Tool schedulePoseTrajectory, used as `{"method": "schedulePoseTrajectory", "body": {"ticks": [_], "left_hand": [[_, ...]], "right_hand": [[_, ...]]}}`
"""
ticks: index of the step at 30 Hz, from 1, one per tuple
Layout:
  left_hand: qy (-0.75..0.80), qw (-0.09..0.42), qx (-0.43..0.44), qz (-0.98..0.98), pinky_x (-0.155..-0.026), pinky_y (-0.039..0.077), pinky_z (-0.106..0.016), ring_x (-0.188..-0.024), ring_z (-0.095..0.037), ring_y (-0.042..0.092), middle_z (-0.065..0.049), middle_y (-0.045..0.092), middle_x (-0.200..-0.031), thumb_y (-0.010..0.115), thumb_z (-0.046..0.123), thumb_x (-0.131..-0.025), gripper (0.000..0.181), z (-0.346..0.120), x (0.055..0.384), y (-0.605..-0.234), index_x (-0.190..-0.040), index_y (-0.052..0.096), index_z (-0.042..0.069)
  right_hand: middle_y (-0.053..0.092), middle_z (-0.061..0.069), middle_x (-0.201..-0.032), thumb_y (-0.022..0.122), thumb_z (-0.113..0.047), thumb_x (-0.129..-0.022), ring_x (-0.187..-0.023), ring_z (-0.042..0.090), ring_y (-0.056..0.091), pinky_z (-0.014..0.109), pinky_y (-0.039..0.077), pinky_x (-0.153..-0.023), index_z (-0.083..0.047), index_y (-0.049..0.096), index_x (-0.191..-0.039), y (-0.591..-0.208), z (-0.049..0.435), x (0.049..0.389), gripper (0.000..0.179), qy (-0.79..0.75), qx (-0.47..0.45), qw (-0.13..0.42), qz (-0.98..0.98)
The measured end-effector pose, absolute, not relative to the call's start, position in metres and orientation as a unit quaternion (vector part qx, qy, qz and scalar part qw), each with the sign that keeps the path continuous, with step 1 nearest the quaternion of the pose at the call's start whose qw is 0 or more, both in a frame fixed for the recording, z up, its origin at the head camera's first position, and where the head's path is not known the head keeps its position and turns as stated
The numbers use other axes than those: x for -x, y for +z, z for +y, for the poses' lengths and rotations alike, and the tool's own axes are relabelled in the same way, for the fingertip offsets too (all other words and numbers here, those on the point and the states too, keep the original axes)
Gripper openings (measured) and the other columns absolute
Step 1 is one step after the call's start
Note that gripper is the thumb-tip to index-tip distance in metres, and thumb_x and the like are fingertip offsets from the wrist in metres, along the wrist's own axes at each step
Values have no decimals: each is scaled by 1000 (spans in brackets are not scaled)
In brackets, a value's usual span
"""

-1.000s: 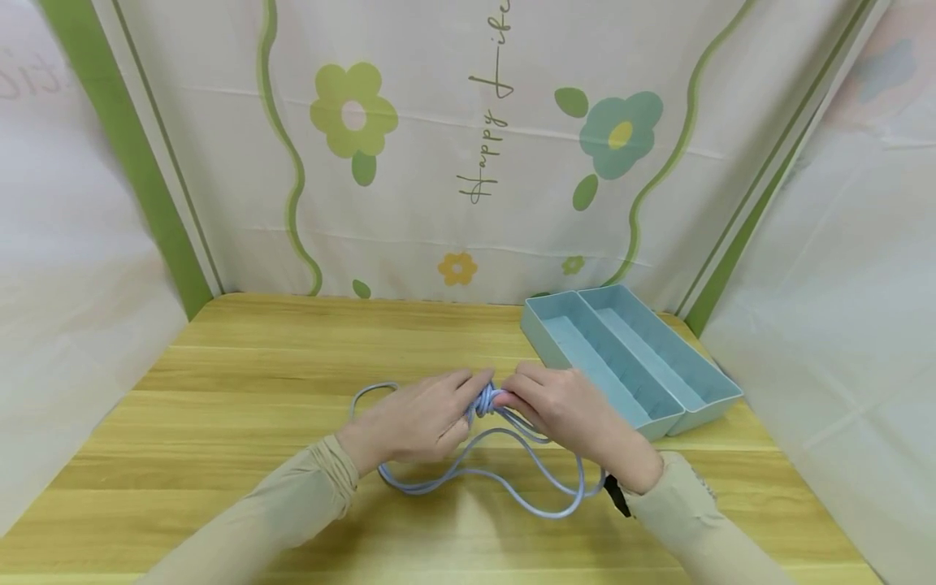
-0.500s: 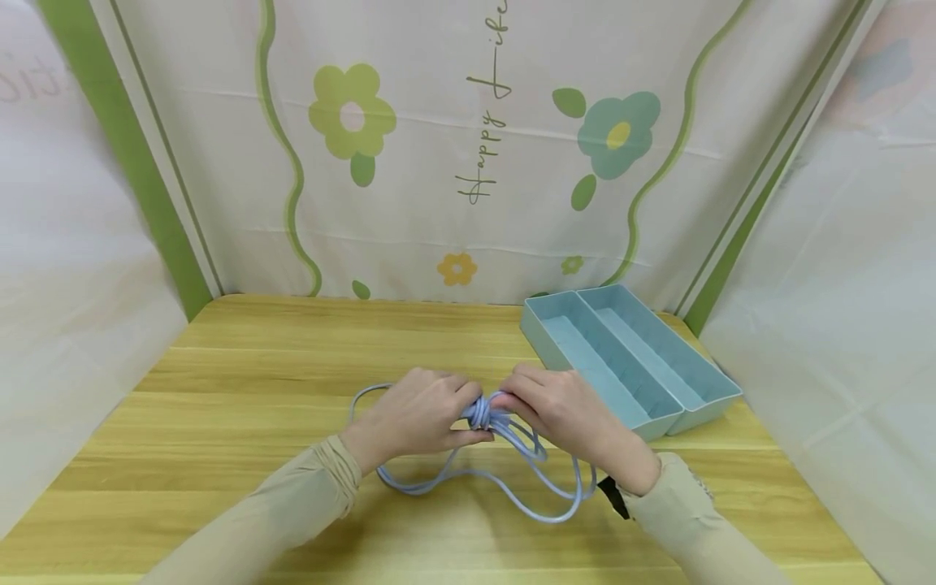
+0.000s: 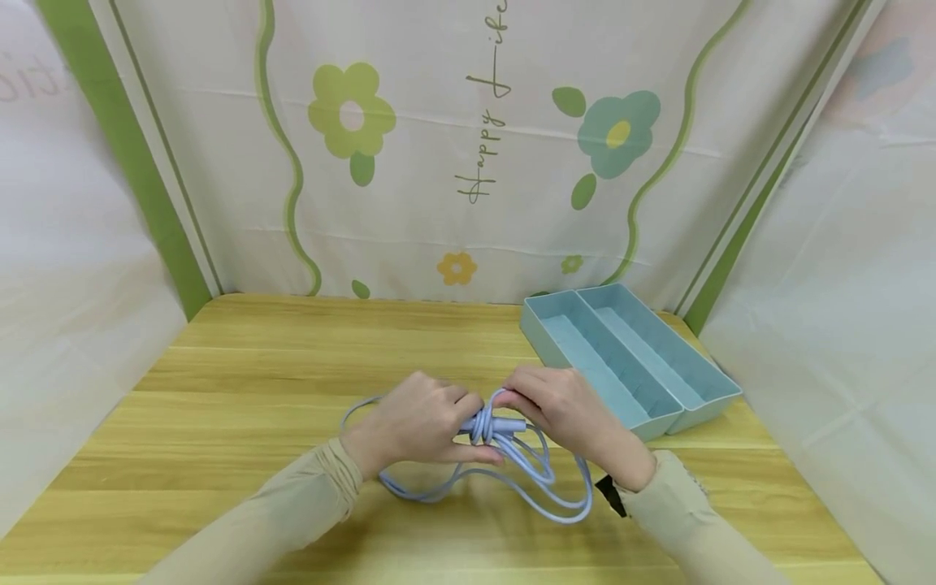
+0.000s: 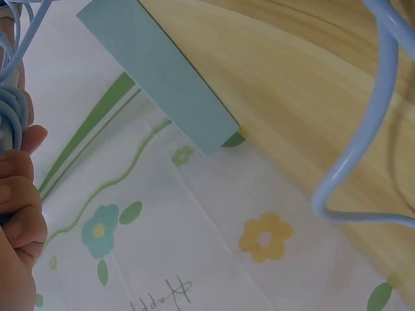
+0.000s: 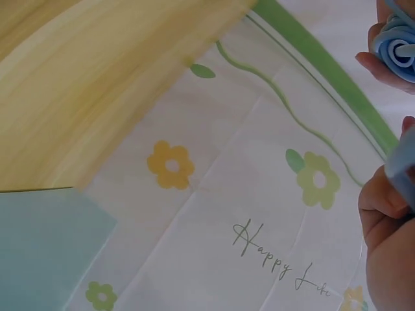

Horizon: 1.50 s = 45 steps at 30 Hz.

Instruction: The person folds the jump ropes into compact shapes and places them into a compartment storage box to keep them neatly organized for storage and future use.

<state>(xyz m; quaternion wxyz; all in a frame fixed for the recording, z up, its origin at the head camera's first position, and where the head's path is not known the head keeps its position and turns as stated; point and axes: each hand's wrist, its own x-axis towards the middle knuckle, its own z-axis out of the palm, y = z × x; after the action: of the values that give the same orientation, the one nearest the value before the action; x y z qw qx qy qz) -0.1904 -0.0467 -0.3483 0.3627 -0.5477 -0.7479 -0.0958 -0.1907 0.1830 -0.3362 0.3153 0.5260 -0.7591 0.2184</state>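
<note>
A light blue cable (image 3: 483, 426) is wound in several turns round a bunch of its own strands and a short cylindrical end (image 3: 509, 425). My left hand (image 3: 417, 418) grips this bundle from the left, thumb below and fingers above. From the right, my right hand (image 3: 566, 410) pinches a strand that rises from the windings, fingertips close to the thumb. Loose loops hang below and between both hands. In the right wrist view, the windings (image 5: 399, 48) show end-on in the left hand's grip. A loop of cable (image 4: 373, 123) crosses the left wrist view.
A light blue two-compartment tray (image 3: 607, 349) stands at the back right of the wooden table (image 3: 292, 341), just beyond my right hand. A white curtain (image 3: 439, 162) with printed flowers closes off the back, and similar cloth hangs at both sides.
The windings have loosened a little and the cylindrical end has come into sight at their right. My left hand has shifted slightly left and its thumb has dropped; the loops below have shifted.
</note>
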Motion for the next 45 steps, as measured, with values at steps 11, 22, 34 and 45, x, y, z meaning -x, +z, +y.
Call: {"method": "schedulePoseTrajectory", "body": {"ticks": [11,22,34,45], "left_hand": [[-126,382,528,-748,-43,12,-15,-45,0,21,12,28,-56,58,65,-88,54,-44,188,-358,-67,45,17],[-141,396,516,-747,-42,16,-12,-44,1,28,11,41,-55,65,51,-89,42,-42,184,-363,-74,54,14],[-189,401,491,-750,-43,22,-11,-46,1,34,9,47,-59,52,50,-97,45,-42,176,-366,-83,63,9],[-208,397,491,-747,-43,28,-10,-46,1,40,7,53,-61,49,48,-99,47,-49,178,-361,-90,64,5]], "right_hand": [[59,-6,-74,52,-32,-103,-59,3,53,16,45,-54,-13,63,-86,-344,184,197,28,238,-520,327,-753],[43,-10,-61,56,-37,-98,-54,-1,34,15,32,-50,-18,58,-72,-350,187,208,32,347,-503,232,-757],[63,-8,-89,60,-2,-97,-71,6,51,21,44,-63,-14,71,-107,-344,191,197,19,371,-491,153,-773],[50,-4,-78,57,5,-96,-66,7,40,23,38,-57,-10,68,-125,-338,193,191,34,361,-468,142,-794]]}}
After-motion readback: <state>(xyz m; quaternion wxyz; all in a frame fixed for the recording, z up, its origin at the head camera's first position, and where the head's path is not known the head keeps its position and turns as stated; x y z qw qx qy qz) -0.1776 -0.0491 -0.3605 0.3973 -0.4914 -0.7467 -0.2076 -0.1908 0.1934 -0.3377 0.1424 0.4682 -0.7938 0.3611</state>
